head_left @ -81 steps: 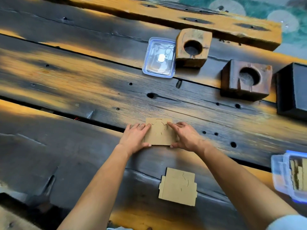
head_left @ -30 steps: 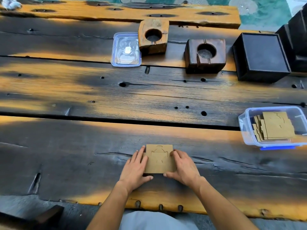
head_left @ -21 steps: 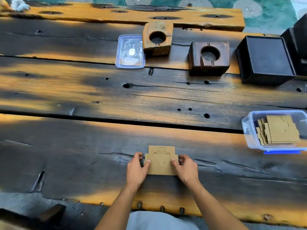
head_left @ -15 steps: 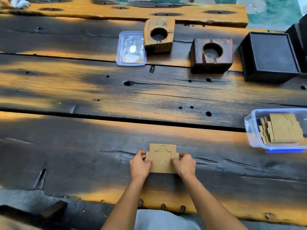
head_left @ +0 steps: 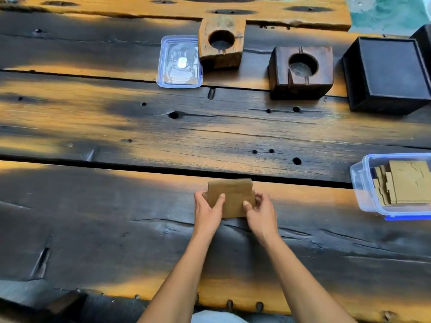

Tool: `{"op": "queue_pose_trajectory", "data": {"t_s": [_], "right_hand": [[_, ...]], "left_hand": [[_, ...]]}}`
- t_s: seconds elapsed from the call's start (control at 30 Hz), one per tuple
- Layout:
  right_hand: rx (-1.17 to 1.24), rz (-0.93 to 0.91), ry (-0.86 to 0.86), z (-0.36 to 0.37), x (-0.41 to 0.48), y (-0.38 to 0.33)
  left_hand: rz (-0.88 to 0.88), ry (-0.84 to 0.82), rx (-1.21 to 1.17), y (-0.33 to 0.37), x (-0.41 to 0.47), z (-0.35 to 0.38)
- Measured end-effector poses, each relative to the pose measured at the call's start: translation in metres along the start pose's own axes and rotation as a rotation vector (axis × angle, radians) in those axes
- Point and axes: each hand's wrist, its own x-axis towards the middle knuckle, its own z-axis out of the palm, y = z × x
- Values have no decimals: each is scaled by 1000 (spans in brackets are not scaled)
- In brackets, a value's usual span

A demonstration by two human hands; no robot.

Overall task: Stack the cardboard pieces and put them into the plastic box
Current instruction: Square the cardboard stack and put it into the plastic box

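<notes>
The left hand (head_left: 206,212) and the right hand (head_left: 261,213) each pinch a side of the stacked brown cardboard pieces (head_left: 231,197). The stack is tilted up, well left of the clear blue-rimmed plastic box (head_left: 358,183), which holds more cardboard sheets (head_left: 408,180).

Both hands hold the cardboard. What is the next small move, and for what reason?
Probably carry the cardboard stack rightward toward the plastic box. The left hand and right hand grip its sides and it is tilted up from the table, while the box stands open with pieces inside.
</notes>
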Motion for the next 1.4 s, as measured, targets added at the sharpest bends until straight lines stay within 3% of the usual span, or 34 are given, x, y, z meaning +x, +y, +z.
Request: {"op": "queue_pose_trajectory", "data": {"t_s": [0.2,0.4,0.53,0.63,0.8,0.9,1.07,1.17,1.4], "right_hand": [[263,-222,73,2,26,-9],[594,-333,282,4,30,-2],[617,-258,239,6,39,32],[649,-236,228,4,40,37],[636,-296,286,4,36,35],[676,-239,252,3,37,42],[667,-269,296,5,37,49],[723,-189,253,4,35,60],[731,-83,219,-5,32,43]], "left_hand": [[148,175,-367,7,19,23],[286,185,-623,3,34,36],[346,82,-618,-17,45,38],[398,92,-603,-17,48,41],[197,177,-667,-20,43,44],[210,135,-674,-21,42,44],[281,213,-663,-26,37,54],[313,151,-644,-26,39,58],[170,83,-523,-20,33,56]]}}
